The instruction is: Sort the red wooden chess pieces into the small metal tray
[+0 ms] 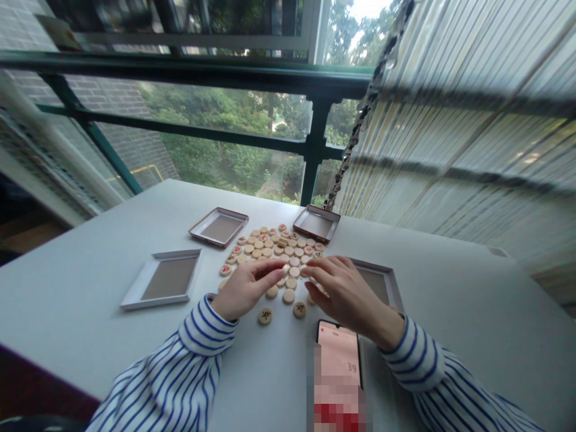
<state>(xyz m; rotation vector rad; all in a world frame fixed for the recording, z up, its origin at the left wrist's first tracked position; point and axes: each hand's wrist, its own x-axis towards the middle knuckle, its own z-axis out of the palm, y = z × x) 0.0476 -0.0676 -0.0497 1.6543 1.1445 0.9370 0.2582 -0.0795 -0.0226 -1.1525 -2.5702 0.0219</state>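
Observation:
Many round wooden Chinese chess pieces (288, 296) lie in a loose cluster on the white table, most blank side up, some showing red or black characters. My left hand (248, 283) pinches one chess piece (285, 269) between thumb and fingertips at the cluster's near side. Across from it, my right hand (337, 291) reaches over the cluster with fingers apart, index fingertip at another piece (304, 271); it seems to touch rather than grip it. Closest to me are two black-marked pieces, a left one (265, 316) and a right one (299, 309).
Shallow box trays surround the pieces: far left (219, 243), near left (130, 300), far right (317, 238) and near right (396, 291), partly behind my right hand. A phone (338, 354) lies near my right forearm. Beyond the table (81, 282) are a window railing and a string curtain.

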